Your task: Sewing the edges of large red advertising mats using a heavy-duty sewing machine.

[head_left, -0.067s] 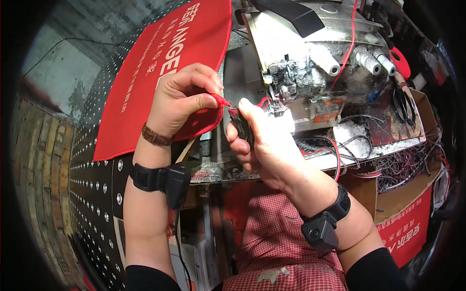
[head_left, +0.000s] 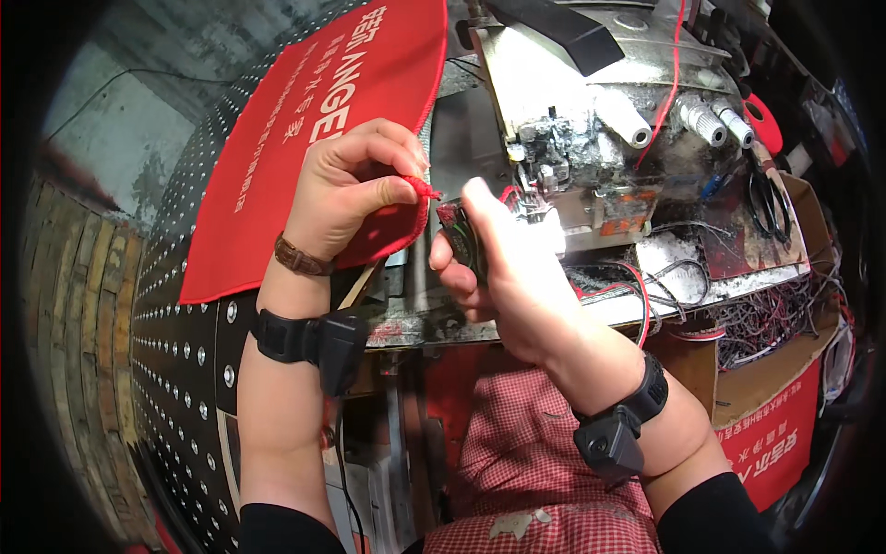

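Note:
My left hand (head_left: pixel 355 189) pinches the corner of a red mat (head_left: pixel 231 212) with white lettering, thumb and forefinger closed on its stitched edge. A short frayed red tuft (head_left: pixel 432 194) sticks out past the fingertips. Just to the right, my right hand (head_left: pixel 512 263) is wrapped round a small dark hand tool (head_left: pixel 459 231), perhaps thread snips, with red fuzz at its tip. Most of the tool is hidden in the palm. A narrow gap parts its tip from the tuft.
Beyond my right hand stands a lint-covered sewing machine (head_left: pixel 600 171), brightly lit. Black-handled scissors (head_left: pixel 769 208) lie at its right. A cardboard box (head_left: pixel 775 369) of tangled thread scraps sits at the table's right edge. Under the mat, a black studded surface (head_left: pixel 185 369) runs along the left.
My right hand has shifted slightly right and down with the tool, its thumb lifted a little. The tool's tip has come away from the tuft; my left hand still pinches the mat.

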`<action>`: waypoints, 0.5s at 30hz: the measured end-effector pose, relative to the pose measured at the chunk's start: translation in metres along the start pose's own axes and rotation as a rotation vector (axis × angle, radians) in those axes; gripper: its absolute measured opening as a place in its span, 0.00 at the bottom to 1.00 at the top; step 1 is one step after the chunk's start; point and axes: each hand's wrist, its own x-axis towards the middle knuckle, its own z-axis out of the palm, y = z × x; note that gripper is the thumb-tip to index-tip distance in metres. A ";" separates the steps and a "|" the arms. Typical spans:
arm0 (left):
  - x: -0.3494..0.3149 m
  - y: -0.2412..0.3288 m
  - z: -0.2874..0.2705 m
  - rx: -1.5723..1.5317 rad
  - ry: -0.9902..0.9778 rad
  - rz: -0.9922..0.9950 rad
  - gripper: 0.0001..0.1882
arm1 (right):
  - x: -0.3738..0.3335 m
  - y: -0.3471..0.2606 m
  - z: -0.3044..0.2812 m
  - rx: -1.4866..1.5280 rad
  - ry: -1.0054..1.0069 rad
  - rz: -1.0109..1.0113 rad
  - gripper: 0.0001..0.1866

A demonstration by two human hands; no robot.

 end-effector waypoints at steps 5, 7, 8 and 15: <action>-0.007 0.007 0.002 -0.291 0.071 0.099 0.08 | 0.004 0.014 0.024 -0.469 0.241 -1.064 0.06; -0.019 0.014 0.001 -0.482 0.114 0.142 0.10 | 0.007 0.016 0.040 -0.690 0.265 -1.252 0.09; -0.028 0.019 0.003 -0.525 0.125 0.193 0.11 | 0.002 0.016 0.045 -0.763 0.220 -1.269 0.09; -0.136 0.071 0.006 -0.675 0.271 0.260 0.09 | 0.015 -0.012 0.065 -0.432 0.402 -0.838 0.29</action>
